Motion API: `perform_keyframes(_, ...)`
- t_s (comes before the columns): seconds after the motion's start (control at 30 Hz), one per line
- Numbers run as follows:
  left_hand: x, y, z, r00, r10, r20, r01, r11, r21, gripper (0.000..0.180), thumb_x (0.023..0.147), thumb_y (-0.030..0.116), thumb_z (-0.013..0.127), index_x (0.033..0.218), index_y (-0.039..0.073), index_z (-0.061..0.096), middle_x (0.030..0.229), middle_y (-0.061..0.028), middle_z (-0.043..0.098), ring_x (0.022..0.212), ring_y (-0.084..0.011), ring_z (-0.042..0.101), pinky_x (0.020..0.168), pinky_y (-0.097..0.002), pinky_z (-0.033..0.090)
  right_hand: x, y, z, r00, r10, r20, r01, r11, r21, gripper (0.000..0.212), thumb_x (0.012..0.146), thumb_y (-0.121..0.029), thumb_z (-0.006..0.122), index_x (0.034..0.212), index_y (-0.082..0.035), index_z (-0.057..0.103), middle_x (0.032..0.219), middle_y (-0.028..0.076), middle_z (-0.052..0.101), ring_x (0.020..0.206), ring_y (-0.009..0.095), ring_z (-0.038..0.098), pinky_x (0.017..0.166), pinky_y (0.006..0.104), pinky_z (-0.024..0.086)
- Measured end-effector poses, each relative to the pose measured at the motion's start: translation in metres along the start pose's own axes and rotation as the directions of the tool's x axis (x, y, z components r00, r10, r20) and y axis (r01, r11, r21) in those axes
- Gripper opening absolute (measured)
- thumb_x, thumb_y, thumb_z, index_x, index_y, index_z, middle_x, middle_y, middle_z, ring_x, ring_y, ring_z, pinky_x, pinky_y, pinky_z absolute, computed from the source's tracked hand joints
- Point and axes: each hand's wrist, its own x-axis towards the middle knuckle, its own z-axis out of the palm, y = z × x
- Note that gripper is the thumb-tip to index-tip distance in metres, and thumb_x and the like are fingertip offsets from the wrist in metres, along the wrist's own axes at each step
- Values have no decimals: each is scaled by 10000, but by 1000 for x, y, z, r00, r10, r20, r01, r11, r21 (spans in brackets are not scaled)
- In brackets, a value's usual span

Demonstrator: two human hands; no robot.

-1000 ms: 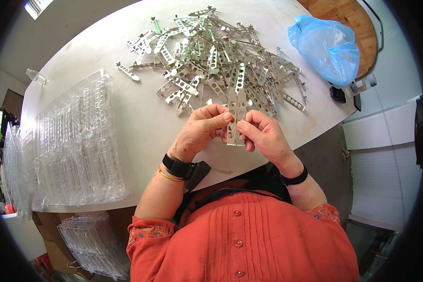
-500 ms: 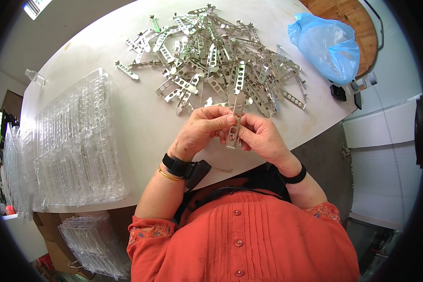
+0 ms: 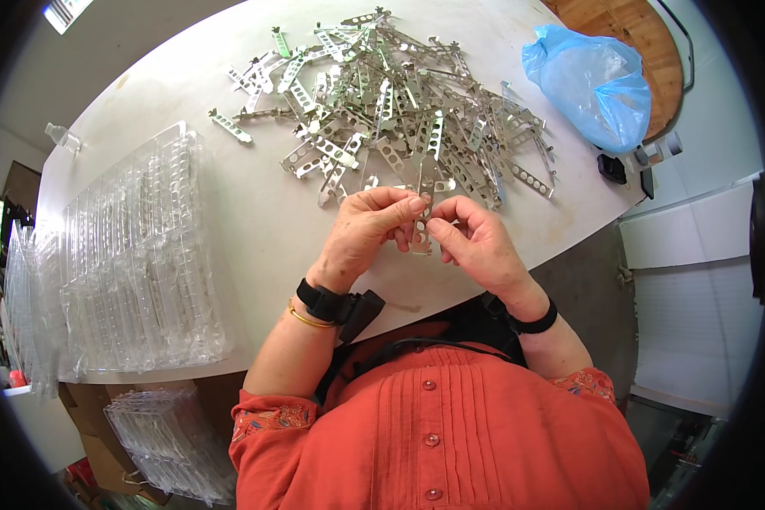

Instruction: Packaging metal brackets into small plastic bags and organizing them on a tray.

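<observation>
Over the near side of the table, my left hand (image 3: 367,227) pinches a slim silver metal bracket (image 3: 422,240) with a row of round holes, thumb and forefinger closed on its upper part. The bracket hangs nearly upright, its lower end free below my fingers. My right hand (image 3: 478,240) is closed at its right edge, with thumb and forefinger tips against the metal; its other fingers are curled and partly hidden. Just beyond both hands lies a large loose heap of similar brackets (image 3: 391,155), piled at many angles.
Clear plastic trays (image 3: 136,280) with many slots stand on the table's left, with more stacked trays (image 3: 172,442) below its edge. A blue plastic bag (image 3: 588,85) and a small black object (image 3: 611,168) sit at the right. A small clear bottle (image 3: 63,138) stands far left.
The bracket has risen slightly, away from my body. My right hand has shifted a little, its thumb moving up along the bracket's edge. My left hand keeps its pinch.
</observation>
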Motion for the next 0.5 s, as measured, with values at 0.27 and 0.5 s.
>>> perform_keyframes(0.27,-4,5,8,999,30,11,-31,992,119,225,978,206,668,1063,8,731,783,-21,688,621,-88,603,546,-228,463,0,-3,0,999,8,34,-10,998,63,145,980,-191,670,977,-48,645,818,-13,661,684,38,585,598,201,473)
perform_keyframes(0.5,-3,3,8,998,61,20,-63,991,117,209,1000,195,629,1058,10,707,804,-22,691,656,-77,606,533,-207,448,0,2,-8,998,24,56,-32,989,143,149,1001,-207,630,923,-82,606,797,-30,623,675,42,576,598,204,460)
